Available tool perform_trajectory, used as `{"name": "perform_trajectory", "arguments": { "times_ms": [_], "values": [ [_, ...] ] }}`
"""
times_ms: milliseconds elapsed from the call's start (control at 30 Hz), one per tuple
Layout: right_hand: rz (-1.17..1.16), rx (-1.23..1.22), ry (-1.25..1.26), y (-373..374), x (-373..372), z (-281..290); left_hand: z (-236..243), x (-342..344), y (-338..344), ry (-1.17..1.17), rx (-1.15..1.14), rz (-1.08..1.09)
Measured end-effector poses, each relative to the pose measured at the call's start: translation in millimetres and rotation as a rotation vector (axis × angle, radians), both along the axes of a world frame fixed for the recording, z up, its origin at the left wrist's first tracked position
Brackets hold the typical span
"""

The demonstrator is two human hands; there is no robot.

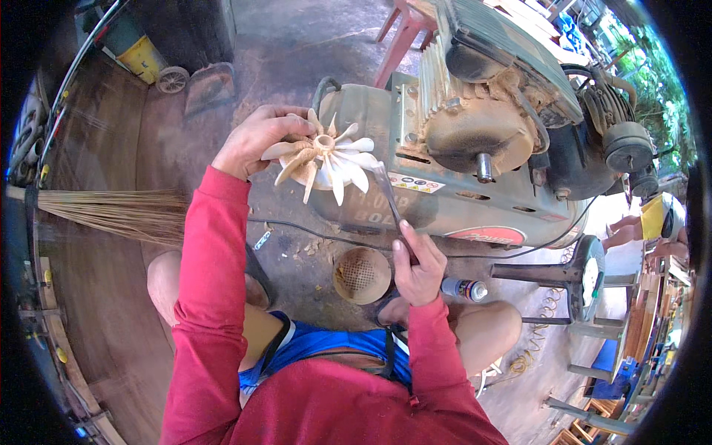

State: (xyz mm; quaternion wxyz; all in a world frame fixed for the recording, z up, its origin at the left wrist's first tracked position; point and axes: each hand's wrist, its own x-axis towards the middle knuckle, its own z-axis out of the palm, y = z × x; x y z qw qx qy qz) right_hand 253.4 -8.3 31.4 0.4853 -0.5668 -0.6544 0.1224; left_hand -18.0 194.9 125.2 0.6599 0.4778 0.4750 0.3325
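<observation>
My left hand [263,141] is closed on a dusty, pale fan wheel [337,159] with many blades, holding it up in front of a dusty air compressor. My right hand [419,267] grips a slim tool [389,194], likely a brush, whose pale tip is at the fan's right-hand blades. Behind the fan are the compressor's tank [482,208] and its pump head [475,130], with a bare shaft sticking out. A round perforated cover [362,274] lies on the floor below my hands, and a spray can [463,289] lies beside my right hand.
A straw broom [111,208], a yellow bucket [141,59] and a wheel [172,79] are at left. A red stool [400,30] stands behind. A black stand [582,278], coiled hose [538,334] and wood pieces [638,319] lie right, with another person's leg [623,237] beyond.
</observation>
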Motion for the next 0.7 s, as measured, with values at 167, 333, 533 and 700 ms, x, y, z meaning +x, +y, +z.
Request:
{"name": "perform_trajectory", "arguments": {
  "times_ms": [167, 333, 533, 700],
  "values": [
    [0.043, -0.002, 0.017, 12.2, -12.5, 6.7, 3.3, 3.1, -4.1, 0.039, 0.009, 0.023],
    [-0.018, -0.04, 0.018, -1.4, -7.0, -1.6, 8.2, 2.5, -7.0, -0.009, -0.001, 0.008],
    [-0.003, 0.011, -0.013, 6.0, -4.6, 8.9, -15.3, -8.7, 12.0, -0.046, -0.028, -0.075],
    [0.047, 0.011, 0.046, 24.6, -9.0, 21.2, 2.6, 0.5, -1.4, 0.063, 0.025, -0.073]
  ]
}}
